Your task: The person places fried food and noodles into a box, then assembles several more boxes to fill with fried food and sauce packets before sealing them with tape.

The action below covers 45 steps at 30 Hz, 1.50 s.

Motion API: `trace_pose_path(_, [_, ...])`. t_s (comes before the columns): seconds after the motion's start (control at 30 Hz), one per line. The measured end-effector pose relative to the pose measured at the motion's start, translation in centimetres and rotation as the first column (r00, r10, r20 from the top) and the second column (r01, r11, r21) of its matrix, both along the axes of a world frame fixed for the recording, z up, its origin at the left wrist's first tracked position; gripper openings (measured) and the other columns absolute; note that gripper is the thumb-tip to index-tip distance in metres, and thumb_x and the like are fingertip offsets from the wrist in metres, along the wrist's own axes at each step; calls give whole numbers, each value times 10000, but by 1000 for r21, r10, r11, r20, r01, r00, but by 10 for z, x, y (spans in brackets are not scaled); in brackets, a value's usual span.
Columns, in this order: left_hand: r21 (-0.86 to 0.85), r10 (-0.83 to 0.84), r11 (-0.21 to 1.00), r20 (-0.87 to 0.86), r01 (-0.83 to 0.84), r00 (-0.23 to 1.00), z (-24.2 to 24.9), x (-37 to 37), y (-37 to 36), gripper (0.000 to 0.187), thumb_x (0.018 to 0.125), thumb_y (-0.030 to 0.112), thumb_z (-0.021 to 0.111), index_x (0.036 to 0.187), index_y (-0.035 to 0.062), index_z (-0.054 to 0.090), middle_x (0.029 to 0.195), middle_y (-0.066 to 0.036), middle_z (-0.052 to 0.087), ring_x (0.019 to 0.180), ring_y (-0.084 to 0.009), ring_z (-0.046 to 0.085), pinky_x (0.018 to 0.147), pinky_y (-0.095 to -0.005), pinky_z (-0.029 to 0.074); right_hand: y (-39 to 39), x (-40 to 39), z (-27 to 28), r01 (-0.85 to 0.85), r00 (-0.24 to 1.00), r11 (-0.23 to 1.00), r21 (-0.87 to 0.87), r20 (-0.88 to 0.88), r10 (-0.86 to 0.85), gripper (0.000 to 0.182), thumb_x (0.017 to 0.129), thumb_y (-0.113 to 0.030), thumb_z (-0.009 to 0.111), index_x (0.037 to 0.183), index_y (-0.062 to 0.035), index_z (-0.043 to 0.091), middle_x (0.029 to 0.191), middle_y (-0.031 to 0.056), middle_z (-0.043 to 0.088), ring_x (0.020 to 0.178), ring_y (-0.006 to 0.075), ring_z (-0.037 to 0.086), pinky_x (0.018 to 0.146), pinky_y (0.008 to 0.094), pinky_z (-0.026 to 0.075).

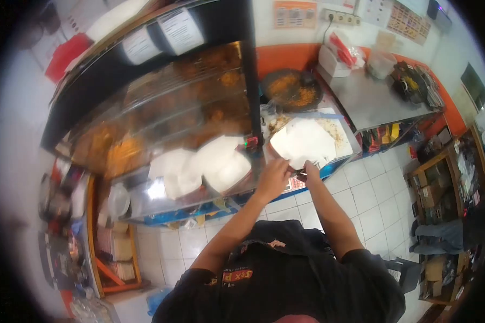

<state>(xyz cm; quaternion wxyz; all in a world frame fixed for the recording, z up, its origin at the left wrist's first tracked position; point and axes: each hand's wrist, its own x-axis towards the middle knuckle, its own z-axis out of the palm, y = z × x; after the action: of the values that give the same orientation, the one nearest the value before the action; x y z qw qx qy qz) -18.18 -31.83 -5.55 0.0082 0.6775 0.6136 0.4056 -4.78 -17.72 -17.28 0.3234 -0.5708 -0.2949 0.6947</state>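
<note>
the paper sheet (303,141) near both hands is white. the stacked foam boxes (221,161) are white. the display case (161,107) has a black frame and holds orange-brown food. the pan (292,89) is dark with orange contents. the wall band (285,56) is orange. the floor (372,204) is white tile with grey joints. the shirt (285,280) is black with orange lettering. the counter (366,99) is grey metal.

Matt white paper sheet (303,141), glossy glass case (161,107)

white floor tiles (372,207) run under a steel counter (369,99). an orange wall band (285,54) sits behind it. wooden shelves (442,188) stand at right.
</note>
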Motion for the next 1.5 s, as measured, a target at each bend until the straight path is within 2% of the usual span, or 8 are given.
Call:
trace_pose_path(0.13, [-426,-298,893,-316,146,901,-47,17,66,327,855,247,569,1123,62,594,998,-151,659,891,-361,620,814,-438,469,-34,21,-10,85,872,984,154,-490,2,186,892,-270,508,924,-98,571,845,73,579,714,229,579,608,387,520])
trace_pose_path(0.2, [-457,-293,833,112,311,949,-16,29,63,292,925,292,509,1046,74,660,937,-171,675,886,-368,636,769,-446,482,-53,31,1,69,814,920,385,-555,171,242,897,-362,558,953,-128,581,886,52,595,806,203,584,687,369,505])
trace_pose_path(0.4, [-590,-60,381,753,712,655,39,29,62,269,902,125,596,1110,-41,635,806,-28,632,651,-91,547,591,-230,456,-89,53,84,79,693,996,48,-720,-20,448,848,-239,662,1221,-92,463,1074,81,592,1009,237,601,827,438,519])
trace_pose_path(0.47, [-590,-160,403,707,699,689,42,28,66,306,898,120,595,1158,-39,613,849,-42,642,686,-99,565,628,-235,471,-87,51,79,126,664,987,95,-748,-13,781,843,-164,660,1425,-102,143,1296,125,429,1126,266,518,828,458,515])
trace_pose_path(0.9, [-553,-235,379,717,742,656,62,28,71,314,857,118,616,1111,-67,634,837,-59,667,686,-123,599,629,-252,480,-88,50,90,126,658,979,161,-752,39,680,816,-93,613,1387,-86,245,1204,98,483,1059,244,560,842,435,521])
trace_pose_path(1.0, [-696,-410,632,73,341,909,68,37,74,230,828,147,651,896,-70,686,737,-73,667,622,-134,592,575,-265,466,-87,43,92,155,696,978,136,-718,-11,657,818,-116,601,1375,-71,256,1179,144,495,1005,259,584,755,453,546])
trace_pose_path(1.1, [-624,-309,673,251,398,917,55,35,78,241,790,158,689,704,-65,658,625,-71,634,567,-147,580,535,-281,450,-81,43,97,152,713,976,153,-701,-1,638,814,-78,582,1373,-65,274,1177,120,500,1004,246,582,795,410,539])
trace_pose_path(1.5, [-598,148,334,796,728,586,30,11,86,241,871,119,633,1029,-63,623,848,-101,648,727,-191,652,694,-290,562,-77,41,76,140,717,960,241,-693,69,694,812,-34,628,1394,-52,250,1201,105,496,1077,234,538,821,392,517])
